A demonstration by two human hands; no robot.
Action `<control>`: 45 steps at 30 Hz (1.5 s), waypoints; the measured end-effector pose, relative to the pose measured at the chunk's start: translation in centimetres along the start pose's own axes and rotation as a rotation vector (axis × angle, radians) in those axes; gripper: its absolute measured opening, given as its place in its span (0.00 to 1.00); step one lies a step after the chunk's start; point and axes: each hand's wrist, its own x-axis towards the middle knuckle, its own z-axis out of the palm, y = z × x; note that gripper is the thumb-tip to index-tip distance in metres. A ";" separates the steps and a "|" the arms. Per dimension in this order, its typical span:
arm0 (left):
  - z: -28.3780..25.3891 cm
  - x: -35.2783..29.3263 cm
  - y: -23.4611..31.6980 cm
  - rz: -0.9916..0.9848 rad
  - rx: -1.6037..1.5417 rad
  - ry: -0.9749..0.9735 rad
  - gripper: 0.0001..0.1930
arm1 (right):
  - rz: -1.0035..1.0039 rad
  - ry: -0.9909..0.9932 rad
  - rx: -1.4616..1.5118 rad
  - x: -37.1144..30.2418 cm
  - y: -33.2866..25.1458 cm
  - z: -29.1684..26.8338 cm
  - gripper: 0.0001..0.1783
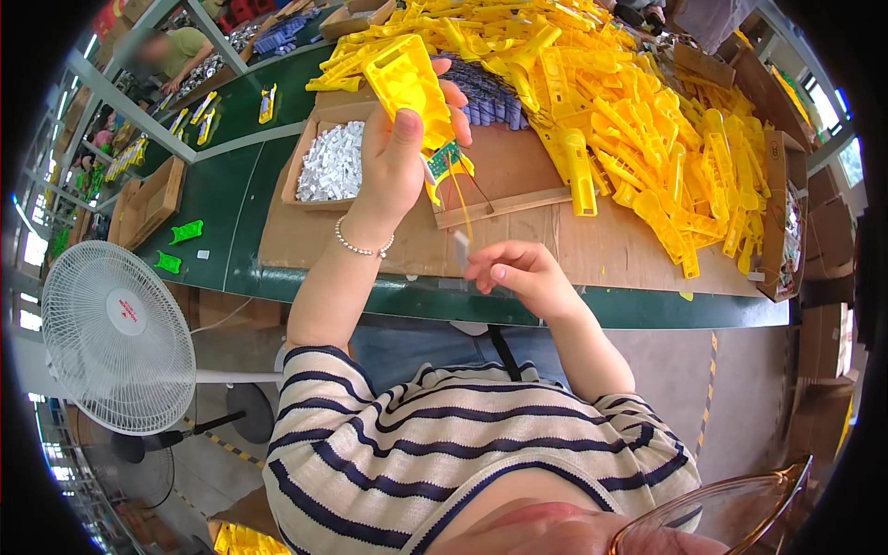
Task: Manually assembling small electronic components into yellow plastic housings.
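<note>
In my raised left hand (396, 153) is a yellow plastic housing (404, 79), its hollow side showing, with fingers and thumb wrapped round it. A small green circuit board (443, 161) hangs at the housing's lower end, and thin red and yellow wires (464, 205) run down from it. Lower and to the right, my right hand (525, 276) is curled, fingertips together at a small blurred white piece (462, 248) near the wires' lower end. Whether the wires join this piece is not clear.
A large heap of yellow plastic housings (638, 148) covers the bench's right side. Beyond my left hand stand a box of small white parts (331, 162) and a pile of blue-grey parts (486, 97). Two green pieces (187, 231) lie at left, near a white fan (120, 333). Another person (180, 55) works at far left.
</note>
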 end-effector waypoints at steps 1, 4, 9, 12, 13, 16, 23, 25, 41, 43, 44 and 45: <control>0.2 -0.1 0.1 -0.001 -0.002 0.011 0.40 | -0.056 0.062 -0.066 0.1 0.0 0.2 0.19; 0.8 -0.5 0.2 0.026 -0.040 -0.016 0.39 | -0.150 0.326 -0.364 1.5 0.4 0.7 0.34; 1.1 -1.8 0.7 0.070 -0.087 -0.049 0.39 | -0.485 0.656 -0.767 5.0 2.7 0.3 0.49; 1.0 -2.6 1.1 0.043 -0.084 -0.017 0.41 | -0.601 0.546 -0.758 5.4 2.1 0.9 0.45; 0.8 -2.8 1.2 0.023 -0.075 0.011 0.41 | -0.302 0.330 -0.733 4.9 1.6 1.0 0.42; 0.0 -3.4 1.2 0.023 0.082 0.042 0.45 | -0.014 0.054 -0.459 3.4 2.7 1.7 0.35; -2.3 -5.4 -0.4 -0.087 0.238 0.137 0.43 | -0.308 0.016 0.030 -2.9 1.1 2.6 0.15; -1.9 -6.2 -1.6 -0.177 0.111 0.102 0.41 | -0.412 -0.208 0.053 -2.5 -0.4 1.4 0.18; 1.3 -13.1 -3.6 -0.359 0.008 0.001 0.26 | -0.076 0.053 0.018 -2.8 -3.3 0.0 0.16; 1.7 -12.7 -3.1 -0.348 0.061 -0.049 0.24 | -0.057 0.043 0.002 -2.5 -3.9 0.2 0.17; 2.4 -12.6 -2.7 -0.318 0.043 -0.032 0.23 | -0.053 0.026 0.017 -2.5 -3.9 0.3 0.17; 2.4 -12.6 -2.8 -0.320 0.042 -0.031 0.23 | -0.052 0.009 0.027 -2.4 -4.0 0.3 0.17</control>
